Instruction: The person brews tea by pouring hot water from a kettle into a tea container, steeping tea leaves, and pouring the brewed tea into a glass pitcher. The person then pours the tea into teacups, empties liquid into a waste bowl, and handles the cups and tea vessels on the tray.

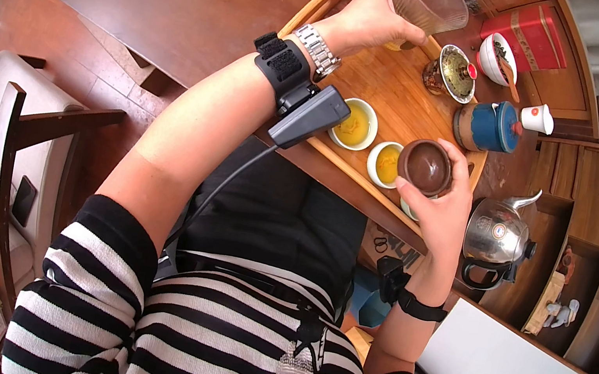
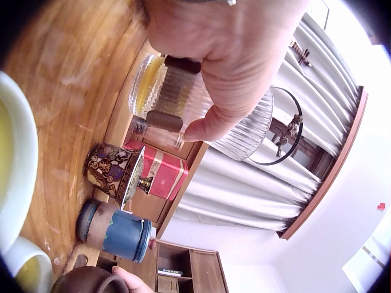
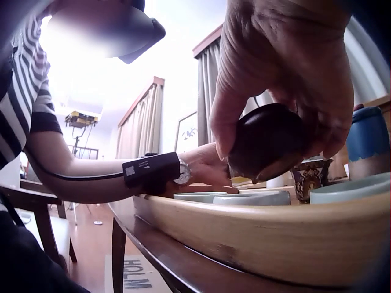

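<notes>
My left hand [image 1: 379, 16] grips a ribbed clear glass pitcher [image 1: 435, 2] over the far left part of the wooden tray [image 1: 358, 74]. In the left wrist view, yellow liquid lies in the bottom of the pitcher [image 2: 146, 85], and brown bands show between the fingers. Above the tray's near right edge, my right hand [image 1: 445, 207] holds a small, round, dark brown clay vessel [image 1: 426, 166] between thumb and fingers. Close beside it stand two white cups of yellow liquid, a larger one [image 1: 355, 125] and a smaller one [image 1: 383, 165]. Another pale cup [image 1: 409, 207] is mostly hidden under the right hand.
A patterned lidded cup [image 1: 453, 76] and a blue canister [image 1: 496, 126] stand at the tray's far right. Beyond are a white bowl [image 1: 489, 60] with a wooden scoop, a red box [image 1: 527, 36] and a small white cup [image 1: 537, 118]. A steel kettle [image 1: 496, 233] stands at right.
</notes>
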Demonstrator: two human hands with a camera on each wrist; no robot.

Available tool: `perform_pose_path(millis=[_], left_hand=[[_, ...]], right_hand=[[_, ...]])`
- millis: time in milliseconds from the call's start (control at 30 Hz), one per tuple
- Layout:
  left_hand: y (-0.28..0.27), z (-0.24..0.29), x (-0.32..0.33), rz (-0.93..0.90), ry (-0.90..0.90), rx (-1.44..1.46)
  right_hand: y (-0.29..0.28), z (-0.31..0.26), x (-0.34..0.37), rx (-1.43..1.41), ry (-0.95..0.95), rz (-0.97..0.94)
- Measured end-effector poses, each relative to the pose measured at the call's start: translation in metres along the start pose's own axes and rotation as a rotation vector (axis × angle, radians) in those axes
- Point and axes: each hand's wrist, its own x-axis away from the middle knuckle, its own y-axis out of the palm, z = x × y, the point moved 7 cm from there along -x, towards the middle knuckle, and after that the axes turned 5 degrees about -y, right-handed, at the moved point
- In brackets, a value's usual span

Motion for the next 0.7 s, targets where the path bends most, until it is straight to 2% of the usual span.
perform_pose_path(millis=[33, 67, 133, 267, 333, 400, 467, 533, 600, 700], left_hand=[[0.002, 0.0, 0.001, -0.03, 0.0, -0.034], [0.001, -0.002, -0.001, -0.033, -0.001, -0.037], [-0.002, -0.001, -0.006, 0.043, 0.086, -0.289], [0.011, 0.005, -0.001, -0.059, 0.165, -0.382], [0.025, 0.023, 0.011, -0.074, 0.327, -0.555], [0.031, 0.021, 0.013, -0.113, 0.34, -0.609], [0.035, 0.02, 0.015, -0.084, 0.384, -0.747], [0.043, 0.021, 0.017, -0.173, 0.403, -0.764], [0.05, 0.026, 0.024, -0.158, 0.547, -0.908], [0.058, 0.024, 0.027, -0.188, 0.578, -1.042]], right_hand=[[0.0, 0.008, -0.001, -0.14, 0.029, -0.001], [0.0, 0.01, -0.001, -0.143, 0.03, 0.002], [-0.004, 0.015, -0.003, -0.398, 0.072, 0.091], [-0.002, 0.019, -0.008, -0.381, 0.046, 0.118], [-0.002, 0.023, -0.01, -0.368, 0.015, 0.177], [0.0, 0.017, -0.014, -0.222, -0.046, 0.184], [0.001, 0.017, -0.016, -0.212, -0.044, 0.236], [0.004, 0.02, -0.018, -0.163, -0.024, 0.231], [0.003, 0.021, -0.019, -0.17, 0.001, 0.256], [0.004, 0.02, -0.021, -0.126, -0.019, 0.242]])
